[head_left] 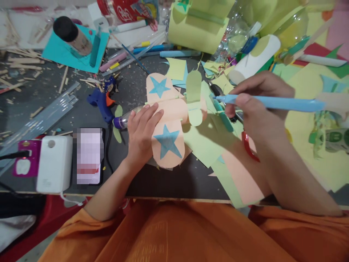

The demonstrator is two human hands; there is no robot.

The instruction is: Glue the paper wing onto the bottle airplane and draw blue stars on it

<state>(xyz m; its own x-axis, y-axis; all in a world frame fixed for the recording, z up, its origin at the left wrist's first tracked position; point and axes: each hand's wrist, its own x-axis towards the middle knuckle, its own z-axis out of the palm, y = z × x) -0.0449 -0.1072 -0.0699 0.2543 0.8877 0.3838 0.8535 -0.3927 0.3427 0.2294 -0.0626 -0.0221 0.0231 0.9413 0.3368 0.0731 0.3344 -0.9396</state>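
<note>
A paper aeroplane model [167, 120] lies on the dark table [81, 109]. It has peach wings with blue stars, a green tail piece and a clear bottle body with a purple cap. My left hand [142, 131] rests flat on the body and near wing, fingers stretched out. My right hand [255, 105] is closed round a light blue pen [272, 103], held level, its tip pointing left toward the tail. Under that hand lie red-handled scissors [249, 147].
A blue glue gun [102, 103] lies left of the model. A phone [88, 155] and a white charger box [53, 163] sit at the front left. Green and peach paper scraps [218, 145] cover the right side. Glue sticks [46, 118], wooden sticks, pens and bottles crowd the back.
</note>
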